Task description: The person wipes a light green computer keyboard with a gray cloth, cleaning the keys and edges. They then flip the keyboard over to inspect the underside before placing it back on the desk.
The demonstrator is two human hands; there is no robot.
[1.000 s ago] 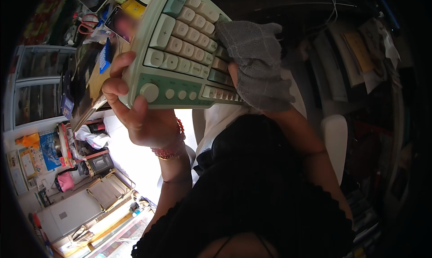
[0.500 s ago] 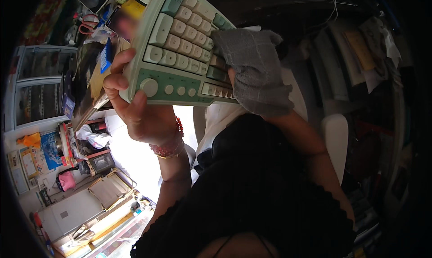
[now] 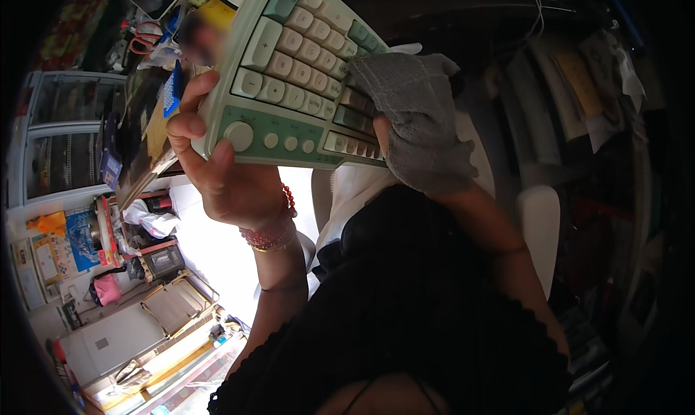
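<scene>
Left hand (image 3: 232, 183) clenched on keyboard (image 3: 297, 74) corner; right hand (image 3: 405, 136) clenched in grey cloth (image 3: 416, 118), rubbing keys. Risk: one-corner hold slips, keyboard drops; cloth snags keycap.

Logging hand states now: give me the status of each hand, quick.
Left hand: closed around the corner of the green and cream plastic keyboard.
Right hand: mostly hidden under the grey cloth, pressing it on the keys; grip unclear.

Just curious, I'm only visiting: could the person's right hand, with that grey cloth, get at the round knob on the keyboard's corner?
Probably yes: the right hand presses the grey cloth on the keyboard, and bare keys lie between it and the round knob.
</scene>
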